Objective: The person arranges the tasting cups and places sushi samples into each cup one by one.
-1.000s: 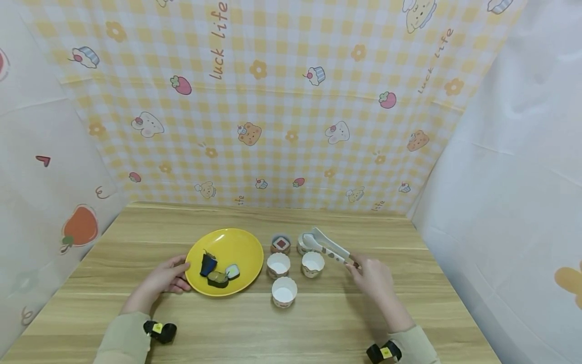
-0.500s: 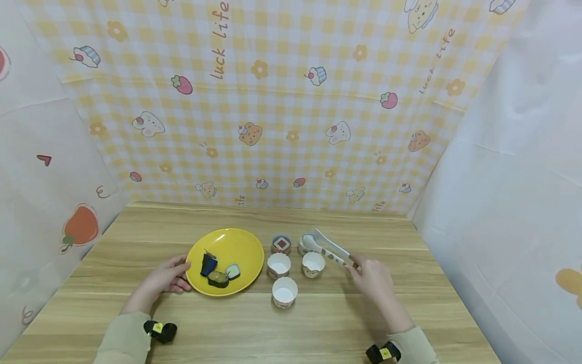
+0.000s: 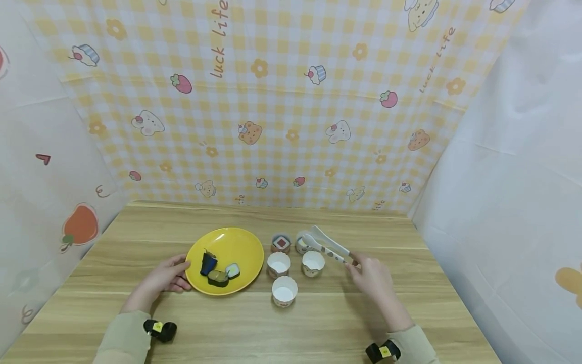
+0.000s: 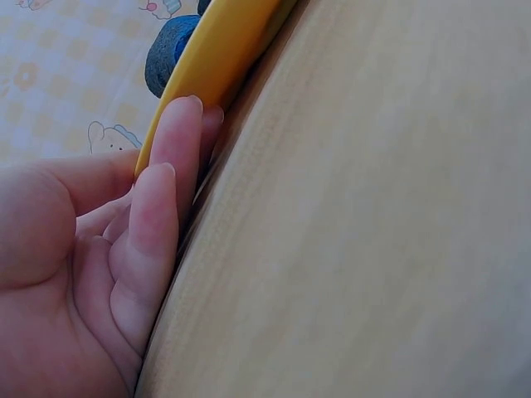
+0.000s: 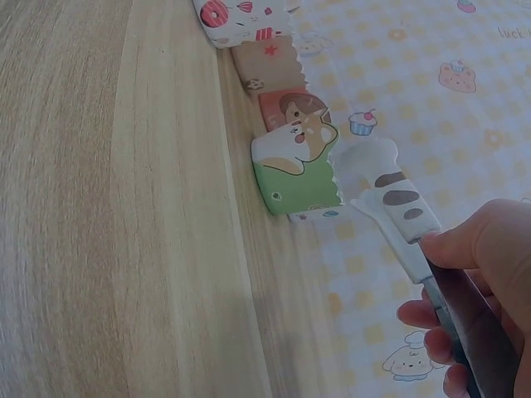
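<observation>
White tongs (image 5: 402, 199), gripped by the right hand (image 3: 373, 277), could tip the far right cup (image 3: 301, 247) by snagging it. Left hand (image 3: 165, 276) pinches the yellow plate (image 3: 238, 247).

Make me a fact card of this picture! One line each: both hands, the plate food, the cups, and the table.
left hand: grips the edge of the yellow plate
right hand: holds white tongs, tips at the back right cup
plate food: three sushi-like pieces
cups: five altogether
table: wood-patterned
</observation>
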Tool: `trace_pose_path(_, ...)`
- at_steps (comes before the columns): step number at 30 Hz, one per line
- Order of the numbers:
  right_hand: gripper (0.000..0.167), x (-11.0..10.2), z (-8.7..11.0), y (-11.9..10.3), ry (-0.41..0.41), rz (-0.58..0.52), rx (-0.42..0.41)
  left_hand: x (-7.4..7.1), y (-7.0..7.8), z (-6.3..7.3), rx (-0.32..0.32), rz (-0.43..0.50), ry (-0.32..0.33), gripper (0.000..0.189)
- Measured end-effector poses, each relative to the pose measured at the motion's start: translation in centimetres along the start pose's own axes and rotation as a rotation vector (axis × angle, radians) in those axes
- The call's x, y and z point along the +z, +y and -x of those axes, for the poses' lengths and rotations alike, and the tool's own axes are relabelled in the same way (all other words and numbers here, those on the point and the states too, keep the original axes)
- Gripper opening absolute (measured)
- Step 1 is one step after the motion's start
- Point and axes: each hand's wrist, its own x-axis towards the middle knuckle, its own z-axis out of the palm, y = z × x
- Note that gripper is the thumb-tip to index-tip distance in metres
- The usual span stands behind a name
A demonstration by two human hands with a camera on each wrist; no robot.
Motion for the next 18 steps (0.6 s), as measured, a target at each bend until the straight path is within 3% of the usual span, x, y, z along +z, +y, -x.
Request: trace_pose_path(18,0.035,-0.16,-0.40,-0.70,-0.021,0.007,0.017,0.02,0.02,0.01,0.009,-0.001,0.002,0.059)
